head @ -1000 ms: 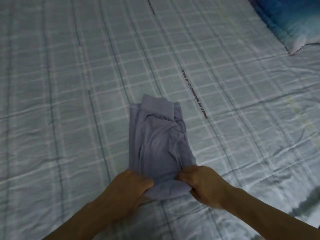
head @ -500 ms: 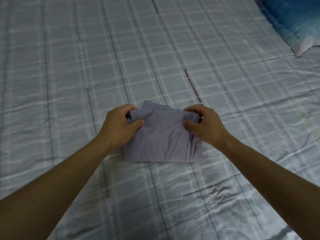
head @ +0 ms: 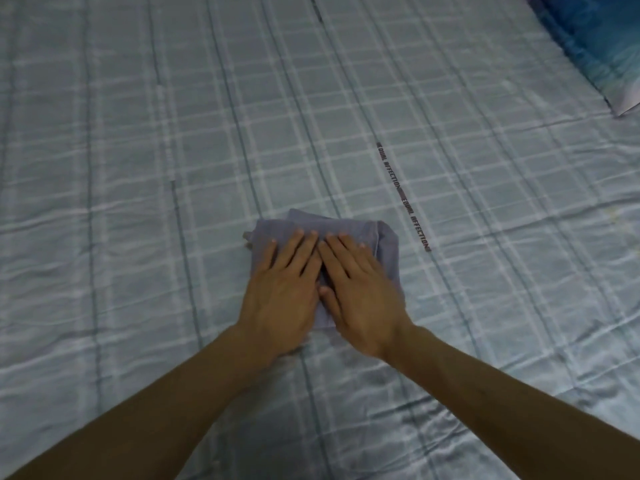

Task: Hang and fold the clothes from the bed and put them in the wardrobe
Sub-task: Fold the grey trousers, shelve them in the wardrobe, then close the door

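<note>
Fingers of both hands lie straight and close together, pressing flat on a small folded grey garment (head: pixel 386 244) in the middle of the checked bedsheet (head: pixel 138 202). Left hand (head: pixel 282 289) covers its left half, right hand (head: pixel 360 292) its right half, thumbs nearly touching. Folding looks finished and this seems the smoothing step. Next, the bundle likely needs lifting from beneath so the folds hold on the way to the wardrobe, which is out of view. A blue pillow (head: pixel 595 39) lies far right.
</note>
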The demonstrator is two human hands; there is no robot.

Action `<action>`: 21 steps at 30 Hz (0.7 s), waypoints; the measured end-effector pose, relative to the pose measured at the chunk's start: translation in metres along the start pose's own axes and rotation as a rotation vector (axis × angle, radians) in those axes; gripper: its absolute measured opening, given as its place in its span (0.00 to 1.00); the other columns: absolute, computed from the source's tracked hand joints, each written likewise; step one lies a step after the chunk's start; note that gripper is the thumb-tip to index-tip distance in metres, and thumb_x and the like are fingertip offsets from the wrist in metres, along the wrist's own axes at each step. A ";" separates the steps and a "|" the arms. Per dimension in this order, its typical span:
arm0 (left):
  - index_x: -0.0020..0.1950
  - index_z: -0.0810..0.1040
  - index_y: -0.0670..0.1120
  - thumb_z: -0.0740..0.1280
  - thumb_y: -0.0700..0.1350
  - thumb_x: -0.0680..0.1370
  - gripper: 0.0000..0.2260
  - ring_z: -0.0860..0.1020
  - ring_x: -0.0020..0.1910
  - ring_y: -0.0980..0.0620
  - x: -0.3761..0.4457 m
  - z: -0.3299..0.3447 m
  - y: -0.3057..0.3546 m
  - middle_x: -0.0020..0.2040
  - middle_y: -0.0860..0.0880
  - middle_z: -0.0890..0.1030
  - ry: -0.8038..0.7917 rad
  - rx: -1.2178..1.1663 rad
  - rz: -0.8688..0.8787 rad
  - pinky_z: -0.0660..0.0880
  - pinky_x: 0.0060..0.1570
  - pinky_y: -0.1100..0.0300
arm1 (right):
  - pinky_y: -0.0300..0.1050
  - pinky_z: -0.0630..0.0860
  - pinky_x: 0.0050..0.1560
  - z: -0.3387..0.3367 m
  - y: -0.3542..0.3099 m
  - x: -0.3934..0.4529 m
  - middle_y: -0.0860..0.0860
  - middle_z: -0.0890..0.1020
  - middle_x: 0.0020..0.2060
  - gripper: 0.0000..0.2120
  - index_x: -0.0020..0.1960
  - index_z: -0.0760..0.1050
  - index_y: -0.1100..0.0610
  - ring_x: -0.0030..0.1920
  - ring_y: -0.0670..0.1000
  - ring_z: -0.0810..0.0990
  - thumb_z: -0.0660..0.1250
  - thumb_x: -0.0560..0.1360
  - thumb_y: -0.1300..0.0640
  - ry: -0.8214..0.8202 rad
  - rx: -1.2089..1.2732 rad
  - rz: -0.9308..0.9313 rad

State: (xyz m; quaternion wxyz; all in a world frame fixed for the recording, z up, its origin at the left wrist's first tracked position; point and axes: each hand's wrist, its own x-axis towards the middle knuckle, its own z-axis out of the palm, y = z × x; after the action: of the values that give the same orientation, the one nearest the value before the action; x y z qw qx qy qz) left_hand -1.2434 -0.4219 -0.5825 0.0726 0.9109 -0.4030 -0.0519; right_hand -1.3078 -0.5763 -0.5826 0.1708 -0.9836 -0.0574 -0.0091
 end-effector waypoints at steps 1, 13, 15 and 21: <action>0.80 0.58 0.45 0.51 0.53 0.83 0.26 0.51 0.80 0.47 0.002 0.008 -0.006 0.80 0.46 0.56 -0.047 0.002 -0.012 0.52 0.75 0.41 | 0.59 0.53 0.77 0.007 0.006 -0.002 0.58 0.63 0.76 0.28 0.77 0.61 0.61 0.78 0.58 0.56 0.53 0.82 0.46 -0.031 -0.035 0.019; 0.81 0.48 0.52 0.46 0.66 0.79 0.33 0.47 0.80 0.47 0.006 0.045 -0.054 0.82 0.48 0.48 -0.039 -0.107 -0.142 0.47 0.77 0.44 | 0.59 0.52 0.77 0.023 0.064 -0.009 0.53 0.50 0.80 0.35 0.81 0.48 0.57 0.80 0.51 0.44 0.51 0.80 0.39 -0.082 0.016 0.114; 0.81 0.44 0.53 0.41 0.67 0.78 0.35 0.47 0.80 0.46 0.006 0.040 -0.064 0.82 0.48 0.46 -0.082 -0.109 -0.190 0.47 0.77 0.44 | 0.58 0.49 0.77 0.013 0.066 -0.004 0.51 0.48 0.80 0.35 0.81 0.45 0.55 0.80 0.48 0.42 0.49 0.81 0.38 -0.140 -0.009 0.128; 0.81 0.51 0.48 0.44 0.64 0.79 0.34 0.50 0.80 0.43 -0.007 0.019 -0.050 0.81 0.44 0.51 -0.020 -0.095 -0.149 0.50 0.77 0.42 | 0.52 0.47 0.79 -0.009 0.049 -0.002 0.58 0.56 0.79 0.31 0.79 0.54 0.61 0.79 0.57 0.51 0.58 0.82 0.50 -0.041 0.006 0.204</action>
State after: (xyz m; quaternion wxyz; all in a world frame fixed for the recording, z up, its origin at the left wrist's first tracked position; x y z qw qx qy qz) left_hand -1.2149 -0.3848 -0.6093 0.1078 0.9333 -0.3318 -0.0854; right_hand -1.3037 -0.6259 -0.5904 0.1728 -0.9837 0.0397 0.0289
